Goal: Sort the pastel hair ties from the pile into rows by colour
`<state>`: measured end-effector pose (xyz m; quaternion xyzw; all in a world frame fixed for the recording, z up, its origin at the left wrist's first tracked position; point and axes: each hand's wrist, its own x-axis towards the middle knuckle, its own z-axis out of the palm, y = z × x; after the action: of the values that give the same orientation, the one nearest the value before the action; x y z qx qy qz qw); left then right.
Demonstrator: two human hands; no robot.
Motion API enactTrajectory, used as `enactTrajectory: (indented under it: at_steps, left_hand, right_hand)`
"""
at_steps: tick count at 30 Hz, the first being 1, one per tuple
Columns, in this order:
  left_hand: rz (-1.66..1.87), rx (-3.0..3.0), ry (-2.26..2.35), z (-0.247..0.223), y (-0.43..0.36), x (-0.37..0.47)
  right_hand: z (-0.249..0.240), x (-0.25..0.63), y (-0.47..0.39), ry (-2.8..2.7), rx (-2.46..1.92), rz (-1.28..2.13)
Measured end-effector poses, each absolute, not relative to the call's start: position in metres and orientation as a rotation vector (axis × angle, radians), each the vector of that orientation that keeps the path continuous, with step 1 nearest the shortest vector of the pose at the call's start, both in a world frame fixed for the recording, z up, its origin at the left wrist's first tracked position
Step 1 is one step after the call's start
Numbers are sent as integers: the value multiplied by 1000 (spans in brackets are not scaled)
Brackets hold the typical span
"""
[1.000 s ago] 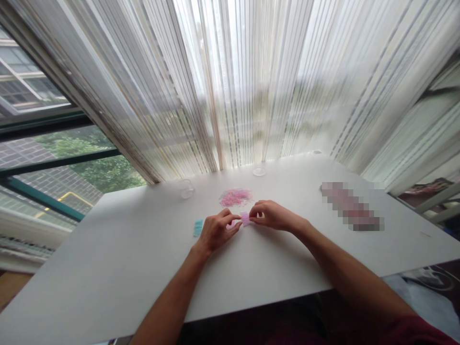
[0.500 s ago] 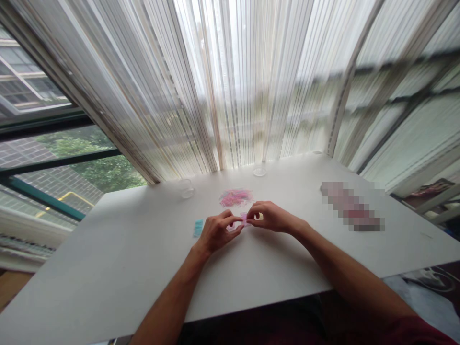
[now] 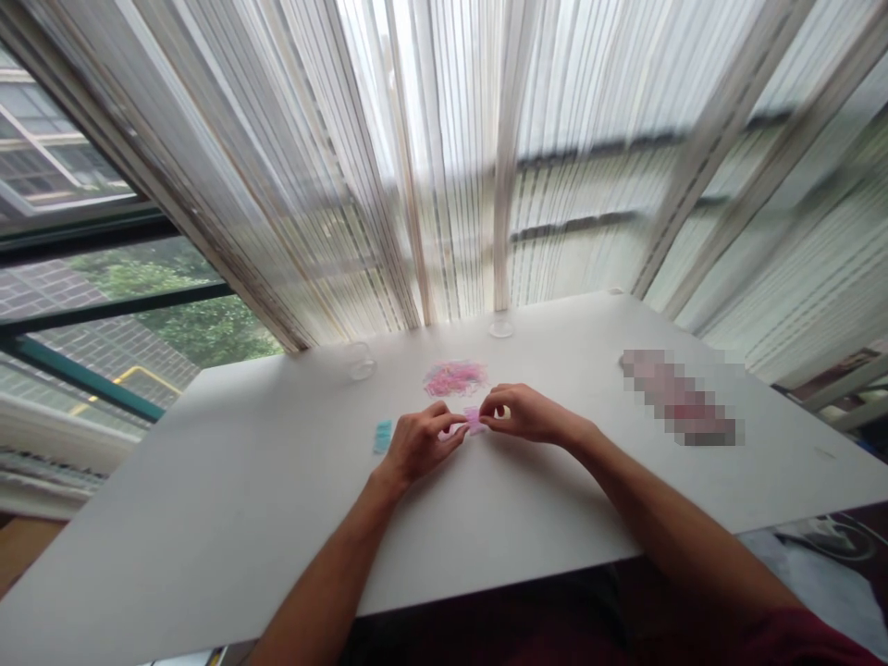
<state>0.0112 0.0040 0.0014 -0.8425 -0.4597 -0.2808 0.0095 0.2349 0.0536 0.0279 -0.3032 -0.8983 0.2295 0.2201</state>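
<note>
A small group of pinkish-purple thin pieces [image 3: 473, 420] lies on the table between my hands, its pieces side by side. My left hand [image 3: 425, 444] is at its left edge, thumb and index finger drawn together in a pinch. From the right, my right hand [image 3: 524, 413] also pinches at the group's edge. What sits between the fingertips is too small to make out. Just beyond lies a loose pile of thin, mostly pink pieces [image 3: 454, 377]. Left of my left hand, light-blue pieces [image 3: 382, 437] are laid in a compact block.
A clear round container [image 3: 360, 363] and a clear shallow round lid or dish [image 3: 500, 329] stand toward the back of the white table [image 3: 277, 518]. A blurred-out pinkish object [image 3: 680, 398] lies at the right. Striped curtains [image 3: 458, 231] hang along the back edge.
My right hand has shifted slightly right, so more of the purple group shows between the hands. My left hand is nearly where it was.
</note>
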Motion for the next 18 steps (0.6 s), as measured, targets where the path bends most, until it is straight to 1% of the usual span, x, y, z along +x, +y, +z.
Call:
enactTrajectory:
  at_steps: [11,15,18]
  left_hand:
    - [-953,-2336,-1718,13,11,-9]
    - [-984,-2246,-1795,18,14,-18]
    - [-991,-2287,-1808,21,14,-19]
  right_hand:
    - [25,236,57,-2539,-877,588]
    - [22,240,61,-2442,-882,564]
    - [17,243,67,-2359,-897,516]
